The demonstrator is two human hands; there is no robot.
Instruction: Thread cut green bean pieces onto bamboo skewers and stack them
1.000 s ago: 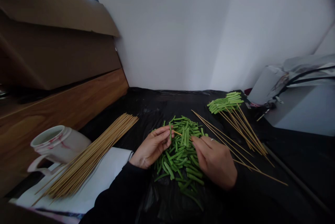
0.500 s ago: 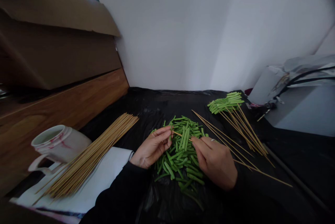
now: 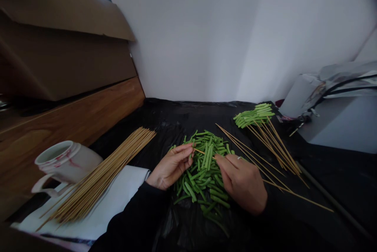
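Observation:
Cut green bean pieces (image 3: 203,181) lie in a heap on the black plastic sheet. Above the heap, my right hand (image 3: 243,181) grips a thin wooden skewer (image 3: 199,150), whose long end sticks out to the right behind the hand. Several bean pieces (image 3: 209,155) sit side by side across the skewer between my hands. My left hand (image 3: 173,165) pinches a green bean piece at the skewer's left tip; the fingers partly hide it.
At left, a bundle of skewers (image 3: 103,181) lies on white cloth beside a stained mug (image 3: 70,161). Loose skewers (image 3: 253,153) and skewered beans (image 3: 255,115) lie at right. A cardboard box (image 3: 67,55) stands at upper left, grey containers (image 3: 344,122) at far right.
The skewer's right end has shifted slightly further right. The bean piece in my left hand has tipped and is now more hidden by the fingers. Both hands stay nearly in place.

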